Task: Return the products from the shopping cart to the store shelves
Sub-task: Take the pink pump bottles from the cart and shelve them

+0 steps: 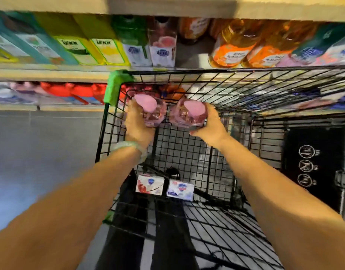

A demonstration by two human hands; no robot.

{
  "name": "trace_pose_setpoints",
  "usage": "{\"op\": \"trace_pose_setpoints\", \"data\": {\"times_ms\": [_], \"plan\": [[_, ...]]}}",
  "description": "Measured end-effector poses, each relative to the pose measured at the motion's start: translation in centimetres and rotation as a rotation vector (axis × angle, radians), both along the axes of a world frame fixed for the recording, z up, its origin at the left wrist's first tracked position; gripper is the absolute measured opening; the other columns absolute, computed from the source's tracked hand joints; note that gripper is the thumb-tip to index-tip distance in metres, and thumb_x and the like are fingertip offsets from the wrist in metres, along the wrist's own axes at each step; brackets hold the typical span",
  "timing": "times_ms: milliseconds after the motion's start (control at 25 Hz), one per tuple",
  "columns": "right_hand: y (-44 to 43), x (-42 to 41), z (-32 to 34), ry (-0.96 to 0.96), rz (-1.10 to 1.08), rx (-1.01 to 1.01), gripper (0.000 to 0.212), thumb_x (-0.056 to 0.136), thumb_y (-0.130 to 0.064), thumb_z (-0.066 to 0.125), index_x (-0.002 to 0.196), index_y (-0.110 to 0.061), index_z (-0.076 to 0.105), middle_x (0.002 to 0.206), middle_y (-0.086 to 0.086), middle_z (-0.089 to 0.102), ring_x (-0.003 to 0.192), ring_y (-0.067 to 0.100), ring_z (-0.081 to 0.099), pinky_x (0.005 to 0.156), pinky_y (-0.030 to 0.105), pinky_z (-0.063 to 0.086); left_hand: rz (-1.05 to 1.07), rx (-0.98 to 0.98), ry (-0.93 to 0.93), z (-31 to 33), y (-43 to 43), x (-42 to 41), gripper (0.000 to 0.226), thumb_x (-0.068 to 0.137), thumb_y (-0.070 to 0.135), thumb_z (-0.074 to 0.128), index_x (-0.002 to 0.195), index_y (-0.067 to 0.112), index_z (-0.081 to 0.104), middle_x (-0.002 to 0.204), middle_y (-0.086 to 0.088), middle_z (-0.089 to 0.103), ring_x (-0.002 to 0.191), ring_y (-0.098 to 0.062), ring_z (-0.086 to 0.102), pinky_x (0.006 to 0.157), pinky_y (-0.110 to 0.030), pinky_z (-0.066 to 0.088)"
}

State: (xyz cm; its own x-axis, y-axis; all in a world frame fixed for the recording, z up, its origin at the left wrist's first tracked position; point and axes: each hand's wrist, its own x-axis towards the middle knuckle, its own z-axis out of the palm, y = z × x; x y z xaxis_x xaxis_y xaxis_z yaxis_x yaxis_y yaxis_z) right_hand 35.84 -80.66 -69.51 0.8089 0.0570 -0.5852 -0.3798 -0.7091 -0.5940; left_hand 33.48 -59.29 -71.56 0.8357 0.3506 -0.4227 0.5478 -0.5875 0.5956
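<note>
My left hand (137, 125) grips a clear pink bottle (151, 110) with a pink cap, its top pointing at me. My right hand (210, 123) grips a second, matching pink bottle (189, 113) beside it. Both bottles are held above the far end of the black wire shopping cart (187, 152), close to the shelf. Two small white soap boxes (150, 185) (180, 190) lie side by side on the cart floor. The shelf (51, 72) ahead holds a similar pink bottle (164, 45) with a gap to its right.
Green, yellow and teal bottles (90, 45) fill the shelf's left; orange bottles (236, 47) stand to the right of the gap. A lower shelf holds red packs (74, 92). The cart has a green corner bumper (115, 86) and a black folded child seat panel (311, 164) at right.
</note>
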Motion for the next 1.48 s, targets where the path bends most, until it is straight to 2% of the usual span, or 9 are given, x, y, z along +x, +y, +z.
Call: {"op": "trace_pose_setpoints", "data": {"times_ms": [120,200,320,440,640,800,960,1160,1480], "plan": [[0.3,0.5,-2.2,-0.062,-0.022,-0.021,0.086,0.058,-0.001,0.086,0.128,-0.009,0.037,0.126,0.007,0.037,0.113,0.022,0.046,0.093,0.033,0.051,-0.01,0.144,-0.123,-2.4,0.4,-0.5,0.092,0.058,0.009,0.082,0.138,0.003,0.036,0.123,-0.026,0.047,0.113,-0.043,0.046,0.094,-0.051,0.042],[0.8,0.7,-3.7,-0.051,-0.013,-0.089,0.105,0.05,-0.027,0.089,0.137,-0.006,0.033,0.133,0.013,0.033,0.112,0.019,0.036,0.101,0.027,0.039,0.003,0.175,-0.075,-2.8,0.0,-1.1,0.104,0.057,0.026,0.086,0.143,0.016,0.027,0.124,-0.024,0.04,0.111,-0.042,0.043,0.091,-0.047,0.045],[1.4,0.0,-5.3,-0.059,0.0,-0.174,0.111,0.045,-0.058,0.083,0.135,-0.009,0.038,0.129,0.011,0.04,0.106,0.016,0.031,0.09,0.018,0.028,0.302,-0.132,-0.132,-3.2,-0.3,-1.4,0.054,0.073,0.036,0.072,0.114,0.02,0.041,0.122,-0.013,0.044,0.113,-0.037,0.049,0.079,-0.038,0.053],[1.5,-1.0,-7.2,-0.152,-0.052,-0.121,0.096,0.046,-0.068,0.083,0.12,-0.016,0.051,0.118,0.004,0.053,0.102,0.012,0.051,0.093,0.029,0.049,0.106,-0.211,-0.131,-3.7,0.3,-2.0,0.042,0.078,0.021,0.071,0.106,0.024,0.04,0.104,0.004,0.063,0.1,-0.023,0.058,0.081,-0.033,0.055],[1.8,-2.1,-4.5,-0.094,-0.208,-0.133,0.083,0.051,-0.065,0.075,0.119,-0.023,0.053,0.104,-0.006,0.066,0.09,0.013,0.063,0.068,0.022,0.048,-0.223,0.071,-0.01,-2.3,0.2,-2.1,0.082,0.061,0.036,0.084,0.129,0.02,0.039,0.119,-0.001,0.057,0.097,-0.02,0.061,0.079,-0.035,0.055],[0.8,-5.5,-2.9,0.091,-0.411,-0.185,0.077,0.068,-0.041,0.079,0.132,-0.017,0.044,0.12,0.002,0.064,0.11,0.025,0.06,0.093,0.032,0.047,-0.133,0.096,0.153,-0.5,-0.6,-3.7,0.079,0.057,0.045,0.085,0.12,0.016,0.047,0.106,0.002,0.066,0.093,-0.021,0.066,0.077,-0.033,0.055],[-1.4,-10.3,1.0,0.188,-0.513,-0.199,0.079,0.066,-0.04,0.081,0.132,-0.016,0.044,0.122,0.001,0.063,0.112,0.027,0.061,0.097,0.033,0.046,-0.192,0.027,0.204,2.7,0.0,-6.0,0.087,0.056,0.04,0.087,0.127,0.014,0.043,0.113,-0.001,0.066,0.103,-0.025,0.064,0.09,-0.037,0.052],[-3.7,-11.4,8.7,0.126,-0.549,-0.23,0.085,0.06,-0.051,0.08,0.128,-0.014,0.047,0.121,0.009,0.066,0.109,0.031,0.063,0.098,0.04,0.048,-0.142,-0.09,0.142,11.9,0.2,-5.3,0.079,0.059,0.033,0.087,0.124,0.016,0.045,0.109,0.003,0.064,0.099,-0.019,0.061,0.086,-0.028,0.045],[-4.1,-6.3,23.1,-0.044,-0.391,-0.153,0.085,0.057,-0.048,0.084,0.127,-0.012,0.051,0.127,0.01,0.062,0.115,0.029,0.06,0.093,0.036,0.046,-0.385,0.126,0.037,30.1,0.8,-0.8,0.091,0.048,0.058,0.081,0.12,0.015,0.046,0.11,0.001,0.061,0.094,-0.022,0.058,0.075,-0.03,0.048]]}}
